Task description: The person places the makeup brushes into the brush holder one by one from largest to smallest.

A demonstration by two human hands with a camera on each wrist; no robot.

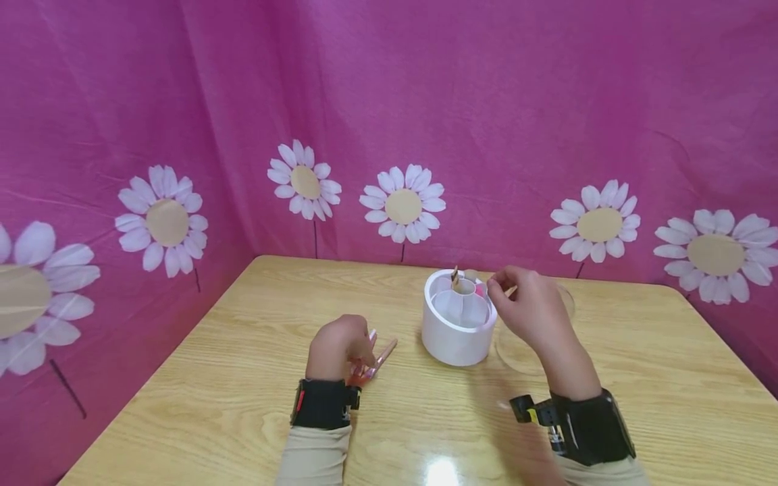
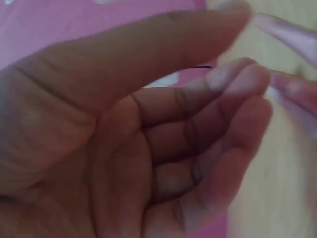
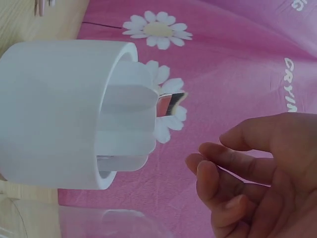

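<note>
A white round organizer (image 1: pixel 458 337) with scalloped inner compartments stands on the table; in the right wrist view the organizer (image 3: pixel 54 114) appears sideways. A slim item with a pink and dark tip (image 3: pixel 171 104) pokes out of it. My right hand (image 1: pixel 529 300) hovers beside its right rim, fingers loosely bent; in the right wrist view nothing shows between the fingertips. On the table to the left, my left hand (image 1: pixel 343 344) is over several slender pink sticks (image 1: pixel 384 354), their kind unclear. In the left wrist view its thumb and fingers are apart, with blurred sticks (image 2: pixel 292 39) beyond the fingertips.
A clear plastic cover (image 3: pixel 114 223), barely visible, sits just right of the organizer. The wooden table (image 1: pixel 243 405) ends at a pink cloth backdrop (image 1: pixel 486 101) with white flowers, behind and at both sides.
</note>
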